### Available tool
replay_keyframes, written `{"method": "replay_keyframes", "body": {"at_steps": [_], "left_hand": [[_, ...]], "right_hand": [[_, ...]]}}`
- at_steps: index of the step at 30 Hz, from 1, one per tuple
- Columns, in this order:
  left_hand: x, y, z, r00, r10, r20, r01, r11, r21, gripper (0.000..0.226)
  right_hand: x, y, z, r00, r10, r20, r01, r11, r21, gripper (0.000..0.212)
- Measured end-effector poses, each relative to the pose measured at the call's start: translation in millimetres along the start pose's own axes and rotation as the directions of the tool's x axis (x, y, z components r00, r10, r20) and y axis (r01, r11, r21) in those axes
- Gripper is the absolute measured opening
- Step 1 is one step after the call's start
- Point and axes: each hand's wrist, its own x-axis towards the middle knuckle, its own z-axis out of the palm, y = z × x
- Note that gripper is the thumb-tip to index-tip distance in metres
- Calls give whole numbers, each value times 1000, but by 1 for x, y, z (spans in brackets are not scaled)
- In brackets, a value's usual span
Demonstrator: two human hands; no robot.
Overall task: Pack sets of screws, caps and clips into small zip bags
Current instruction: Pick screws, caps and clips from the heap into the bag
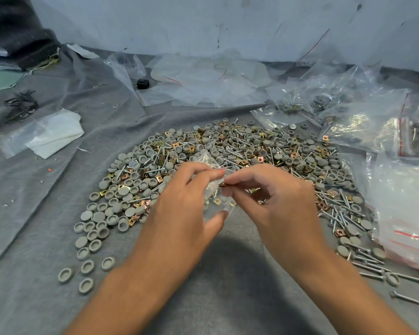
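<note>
A small clear zip bag (pixel 214 197) hangs between my hands above the grey cloth, with a few brass clips and parts showing inside. My left hand (pixel 184 201) grips the bag by its mouth and its lower edge. My right hand (pixel 271 201) pinches a brass clip (pixel 222 184) at the bag's opening. Behind the hands spreads a wide pile (pixel 228 153) of grey round caps, silver screws and brass clips.
Loose grey caps (pixel 87 240) trail to the front left. Screws (pixel 373 269) lie scattered at the right. Large clear bags (pixel 363 112) with parts sit at the right and back. A stack of zip bags (pixel 406 213) lies at the right edge. White cloth (pixel 56 134) rests at the left.
</note>
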Motion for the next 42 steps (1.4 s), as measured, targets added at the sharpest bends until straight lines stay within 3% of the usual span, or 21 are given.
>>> {"method": "replay_keyframes", "body": {"at_steps": [3, 6, 11, 13, 16, 18, 19, 27, 31, 34, 36, 42], "left_hand": [[0, 0, -1, 1000, -9, 3, 9, 1000, -9, 63], [0, 1, -2, 1000, -7, 18, 7, 1000, 5, 64], [-1, 0, -6, 1000, -8, 29, 8, 1000, 12, 64], [-1, -1, -7, 999, -12, 31, 11, 1000, 12, 65], [-1, 0, -7, 999, -12, 38, 11, 1000, 25, 66], [-1, 0, -7, 999, -11, 41, 9, 999, 32, 66], [-1, -1, -6, 999, -11, 42, 10, 999, 33, 66], [-1, -2, -7, 999, -12, 49, 10, 999, 51, 67], [-1, -4, -7, 999, -13, 43, 11, 999, 48, 65], [-1, -3, -7, 999, -13, 40, 11, 999, 44, 65], [-1, -3, -7, 999, -12, 41, 10, 999, 49, 66], [-1, -3, -7, 999, -12, 39, 10, 998, 57, 67]], "right_hand": [[-2, 2, 1, 995, -91, -29, 88, 991, -106, 16], [-1, 2, -4, 995, -92, -47, 87, 991, -106, 13], [7, 11, -31, 992, 92, -92, -96, 994, -46, 11], [9, 23, -47, 978, 206, -21, -207, 971, -123, 12], [5, 39, -61, 858, 450, 246, -333, 853, -401, 15], [-1, 44, -60, 743, 557, 371, -301, 773, -558, 21], [-4, 44, -58, 721, 577, 384, -283, 750, -598, 24], [-8, 43, -47, 828, 450, 335, -116, 722, -682, 13], [-4, 51, -49, 819, 481, 312, -276, 808, -521, 17], [4, 56, -49, 873, 440, 211, -331, 852, -407, 20], [9, 59, -44, 899, 405, 164, -310, 856, -414, 17], [12, 63, -25, 921, 326, 213, -163, 820, -549, 18]]}}
